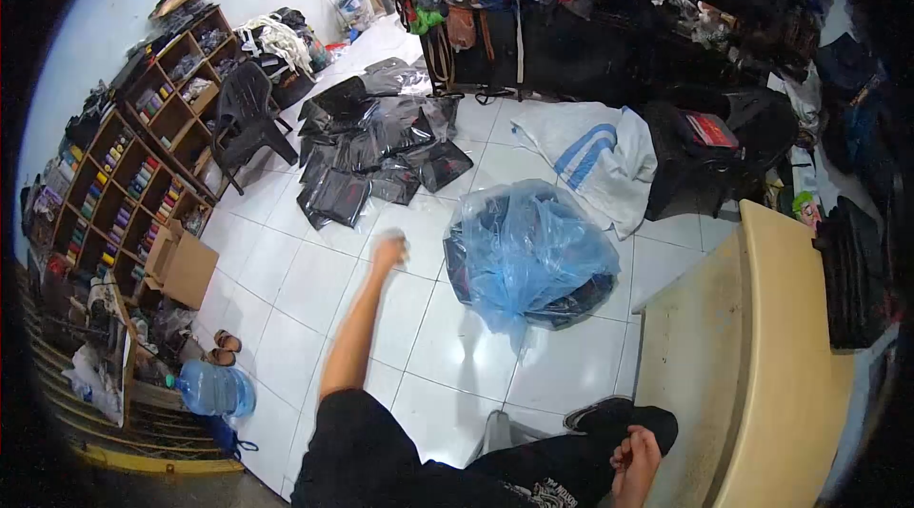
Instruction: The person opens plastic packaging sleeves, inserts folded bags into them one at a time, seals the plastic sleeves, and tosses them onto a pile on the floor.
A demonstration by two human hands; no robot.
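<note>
My left hand (388,249) reaches forward over the tiled floor, smeared by motion, so its fingers cannot be made out. Just beyond it lie several dark folded items in clear plastic packets (338,196), spread in a loose pile. To its right sits a translucent blue plastic bag (528,251), bulging around dark packets, some of which show at its sides. My right hand (636,462) is low in the view, close to my dark-clad leg, with fingers curled in and nothing visible in them.
A white woven sack (609,160) with blue stripes lies behind the blue bag. A pale yellow table (795,337) stands at right, a black chair (249,118) at left. Thread shelves (124,175), a cardboard box (181,265), a water jug (217,390) and sandals (225,346) line the left.
</note>
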